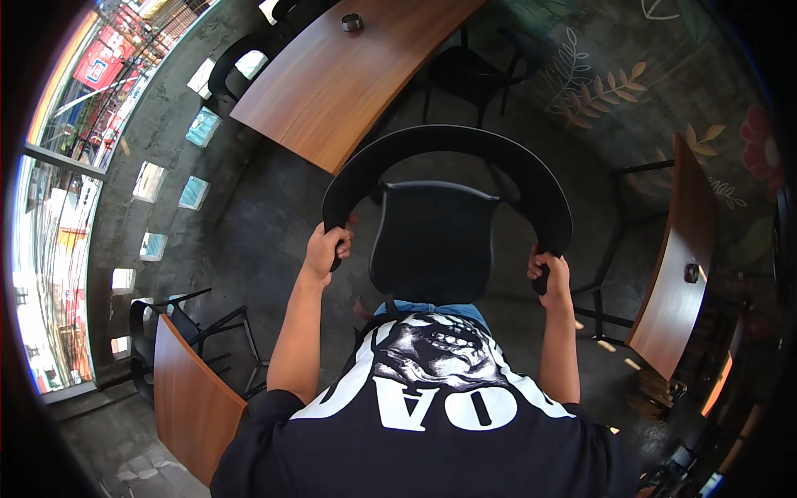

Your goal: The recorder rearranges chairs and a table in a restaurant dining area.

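A black chair is right in front of me, its seat toward my body. Its wide curved back and arm rail arches around the far side of the seat. My left hand wraps around the rail's left end, and my right hand grips its right end. Both arms reach forward at about the same height. The chair's legs are mostly hidden under the seat and rail, so I cannot tell whether they touch the floor.
Beyond the chair to the left is a long wooden table with a small dark round container. Another wooden table lies right, a third lower left beside a black chair. One more dark chair stands by the painted wall.
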